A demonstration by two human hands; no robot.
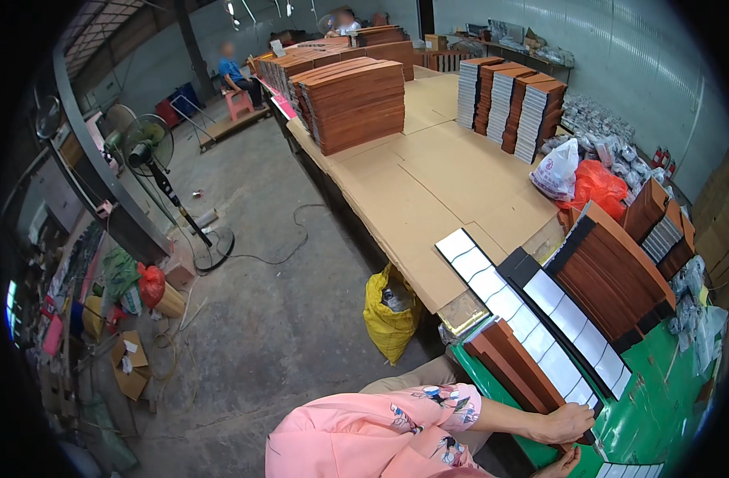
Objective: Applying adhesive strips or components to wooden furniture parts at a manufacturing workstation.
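My left hand [567,423] is closed over the near end of the brown wood-grain strips [514,368], its fingertips by the edge of a long white-faced strip with black cross lines [512,312]. Just below it, my right hand [563,463] shows only in part, its fingers bent together near the same dark strip end; what they hold is hidden. A second white-faced strip with a black border [573,324] lies alongside. Beyond it leans a thick row of brown strips with black ends [611,279]. All of these rest on a green table surface [647,406].
Cardboard-covered tabletop [436,183] extends away, with tall brown strip stacks [356,103] and grey-edged stacks [508,103]. White [557,171] and red [599,187] plastic bags sit at right. A yellow sack [391,315] and standing fan [173,183] are on the floor. Other people sit far off.
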